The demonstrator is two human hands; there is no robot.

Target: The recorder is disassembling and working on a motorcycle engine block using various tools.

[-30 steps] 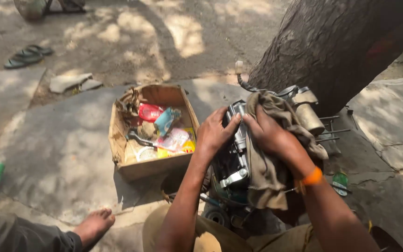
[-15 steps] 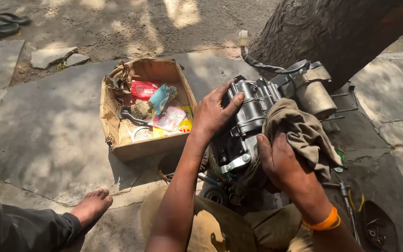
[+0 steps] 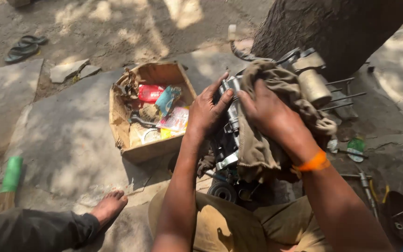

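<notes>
A greasy metal engine (image 3: pixel 232 140) stands on the ground between my knees, at the foot of a tree trunk (image 3: pixel 332 28). My left hand (image 3: pixel 208 109) presses on the engine's left side with its fingers spread over the metal. My right hand (image 3: pixel 269 112) presses a dirty brown rag (image 3: pixel 262 144) against the top of the engine; an orange band is on that wrist. The rag drapes down over the engine's right half and hides it. A cylindrical tan part (image 3: pixel 314 84) sticks out at the engine's far right.
An open cardboard box (image 3: pixel 122 140) with colourful packets and small parts sits to the left. Another person's bare foot (image 3: pixel 109 207) and dark sleeve lie at lower left. A green-handled tool (image 3: pixel 11 175) lies at far left, sandals (image 3: pixel 24 46) at top left, loose tools (image 3: pixel 364 179) at right.
My right hand has carried the rag from the engine's right side up onto its top. The left hand stays on the engine. The view has shifted slightly.
</notes>
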